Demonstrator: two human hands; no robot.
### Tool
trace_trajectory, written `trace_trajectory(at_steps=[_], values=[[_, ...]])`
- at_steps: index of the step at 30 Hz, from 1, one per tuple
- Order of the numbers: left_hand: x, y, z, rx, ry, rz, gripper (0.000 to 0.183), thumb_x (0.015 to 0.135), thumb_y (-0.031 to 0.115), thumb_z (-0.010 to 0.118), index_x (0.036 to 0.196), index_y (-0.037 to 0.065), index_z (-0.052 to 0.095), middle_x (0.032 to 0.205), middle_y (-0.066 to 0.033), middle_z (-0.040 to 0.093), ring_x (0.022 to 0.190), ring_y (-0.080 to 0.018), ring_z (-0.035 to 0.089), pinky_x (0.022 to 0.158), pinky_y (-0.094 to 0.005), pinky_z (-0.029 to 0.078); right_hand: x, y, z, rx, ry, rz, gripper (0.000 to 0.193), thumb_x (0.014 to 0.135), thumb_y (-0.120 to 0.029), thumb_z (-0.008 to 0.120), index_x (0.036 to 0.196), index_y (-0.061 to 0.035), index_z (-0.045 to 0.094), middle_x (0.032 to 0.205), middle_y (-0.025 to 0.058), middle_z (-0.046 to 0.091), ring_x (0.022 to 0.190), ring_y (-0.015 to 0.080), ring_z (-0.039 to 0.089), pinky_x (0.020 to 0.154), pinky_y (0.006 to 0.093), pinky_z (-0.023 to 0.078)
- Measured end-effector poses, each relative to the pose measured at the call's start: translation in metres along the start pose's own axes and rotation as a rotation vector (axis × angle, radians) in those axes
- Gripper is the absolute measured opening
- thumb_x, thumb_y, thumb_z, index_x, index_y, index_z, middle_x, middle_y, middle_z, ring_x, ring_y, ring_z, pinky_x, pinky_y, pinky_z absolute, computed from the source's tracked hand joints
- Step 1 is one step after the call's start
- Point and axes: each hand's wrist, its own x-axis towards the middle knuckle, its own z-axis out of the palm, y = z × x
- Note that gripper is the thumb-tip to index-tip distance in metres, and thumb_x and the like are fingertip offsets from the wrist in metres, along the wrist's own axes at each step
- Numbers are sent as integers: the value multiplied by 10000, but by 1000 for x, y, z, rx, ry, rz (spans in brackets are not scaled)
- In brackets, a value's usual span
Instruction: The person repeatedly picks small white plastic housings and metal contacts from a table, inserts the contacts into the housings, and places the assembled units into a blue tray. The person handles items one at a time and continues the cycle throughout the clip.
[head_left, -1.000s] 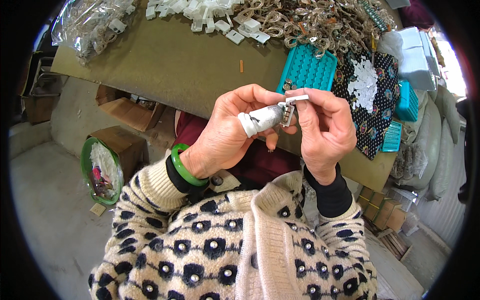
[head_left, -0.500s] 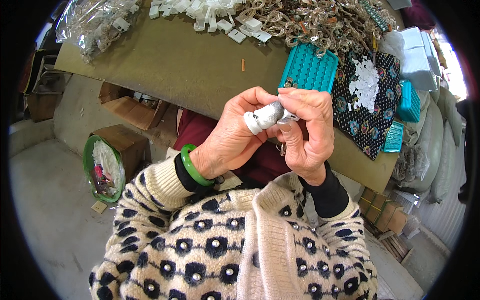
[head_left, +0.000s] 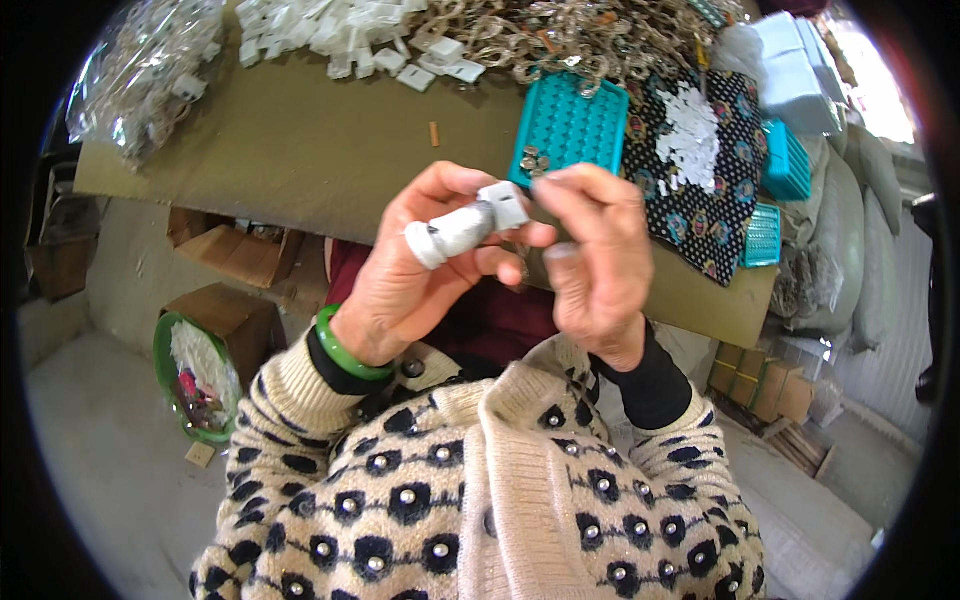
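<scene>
My left hand [head_left: 385, 265] pinches a small white square plastic housing [head_left: 503, 205] with a dark slot in it. A white finger cover [head_left: 450, 235], greyed toward its tip, sits on what looks like the thumb and presses against the piece. Just to the right, my right hand [head_left: 605, 255] is apart from the housing, thumb and fingers spread and slightly blurred, with nothing visible between them. Beyond it lies a teal dimpled tray [head_left: 575, 120], with several small metallic pieces [head_left: 533, 160] at its near left corner.
Across the back of the table [head_left: 300, 140] are white housings [head_left: 340, 30], coiled clear cables [head_left: 590, 35] and a clear bag [head_left: 150, 80]. White flat pieces [head_left: 690, 140] lie on a patterned cloth [head_left: 715, 235] to the right. A green basin [head_left: 165, 345] stands at lower left.
My right hand has come away from the white housing, its fingers parting. My left hand still holds the piece, now more exposed. The whole view has shifted slightly.
</scene>
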Motion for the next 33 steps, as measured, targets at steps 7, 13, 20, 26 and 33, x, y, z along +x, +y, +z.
trace_trajectory(at_steps=[7,13,20,26,33], values=[[3,1,-2,47,-19,42,290,911,160,673,1160,76,550,1110,-112,529,914,-263,660,636,-348,598,-27,70,-64,-553,179,276,136,874,14,632,1005,7,666,907,131,613,819,299,613,716,371,498],[3,-1,-1,144,20,15,255,924,103,655,1152,16,580,1074,-134,645,879,-253,701,716,-375,624,-39,93,-69,-581,-58,306,156,829,10,667,983,-14,667,865,117,579,810,300,596,715,381,483],[4,-2,-1,167,62,-60,295,957,136,608,1225,17,577,1192,-207,616,940,-282,698,808,-381,612,-22,75,-73,-349,-81,399,74,837,33,673,904,2,666,790,84,644,660,193,626,595,290,478],[4,-3,2,185,92,-80,263,942,114,629,1185,15,613,1094,-165,670,1031,-325,675,868,-423,594,-7,19,-48,718,103,774,47,906,29,628,946,35,651,851,113,698,726,141,679,676,240,550],[3,-7,9,161,111,-26,252,929,110,651,1163,17,631,1102,-115,674,1044,-257,668,952,-411,549,-4,2,0,695,138,400,112,891,89,619,974,25,579,1035,119,610,907,133,591,800,237,494]])
